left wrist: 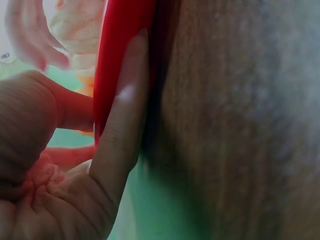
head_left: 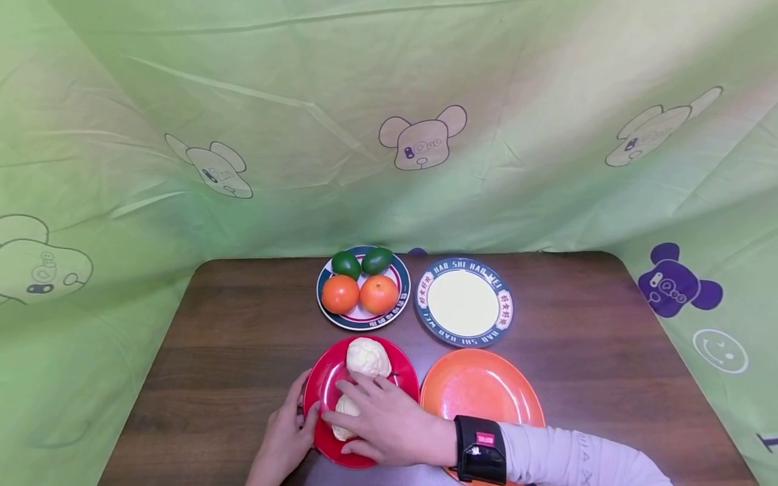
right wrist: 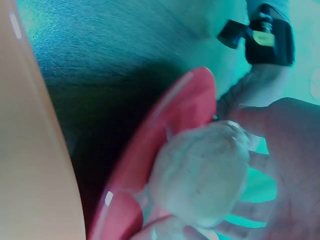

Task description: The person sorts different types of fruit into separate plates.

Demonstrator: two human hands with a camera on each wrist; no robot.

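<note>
A red plate (head_left: pixel 328 358) bears two pale, round, lumpy pieces whose kind I cannot tell. The farther pale piece (head_left: pixel 369 356) lies near the plate's back edge, just beyond my right fingers. Over the nearer pale piece (right wrist: pixel 200 172) my right hand (head_left: pixel 389 422) reaches down, with thumb and fingers around it, partly hiding it. It rests on or just above the plate. My left hand (head_left: pixel 286 428) holds the plate's left rim. In the left wrist view its thumb is on the upper side and a finger (left wrist: pixel 127 95) lies along the underside.
Right of the red plate is an orange plate (head_left: pixel 471 381), partly under my right forearm. Behind stand a patterned plate (head_left: pixel 325 307) with two orange fruits (head_left: pixel 379 295) and two green fruits (head_left: pixel 346 264), and a blue-rimmed plate (head_left: pixel 463 304). Green cloth (head_left: pixel 316 202) hangs around the wooden table (head_left: pixel 243 351).
</note>
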